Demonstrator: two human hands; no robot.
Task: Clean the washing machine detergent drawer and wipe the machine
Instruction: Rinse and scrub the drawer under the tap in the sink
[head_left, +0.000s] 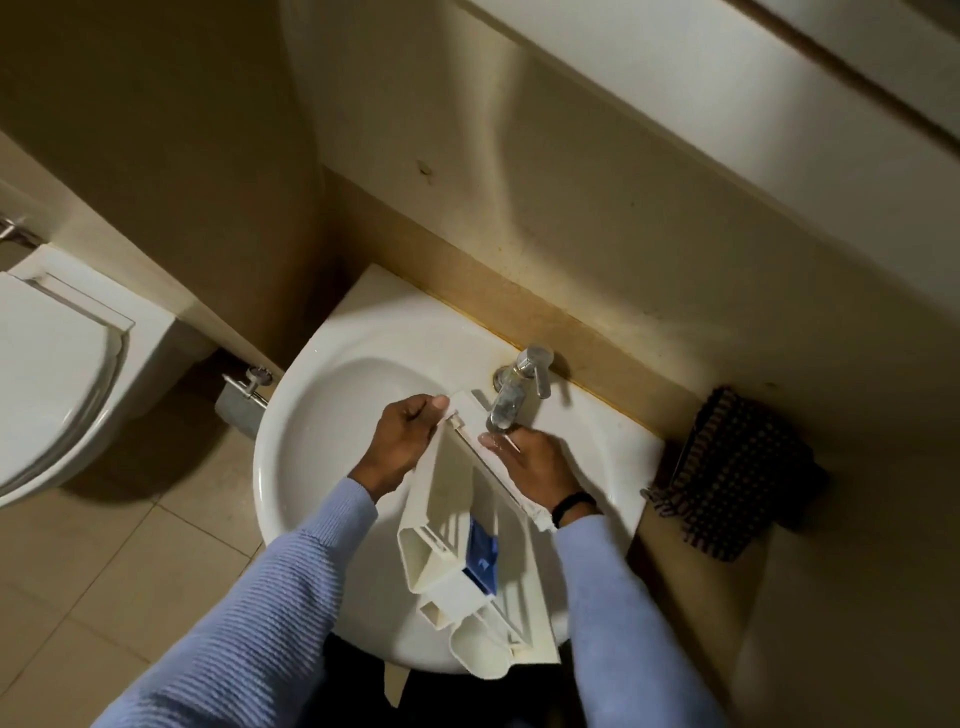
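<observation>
1 toilet (52, 374) (lid shut), chrome tap (511, 400).

Over the sink (291, 415), left hand (402, 439) grips the detergent drawer (452, 499); right hand (535, 465) seemingly presses it beneath the tap (511, 395).

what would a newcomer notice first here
The white plastic detergent drawer with a blue insert, held over the round white ceramic basin in the middle: the left hand grips its far corner, the right hand rests on its right edge beneath the chrome tap. A dark checked cloth lies on the ledge to the right.
</observation>
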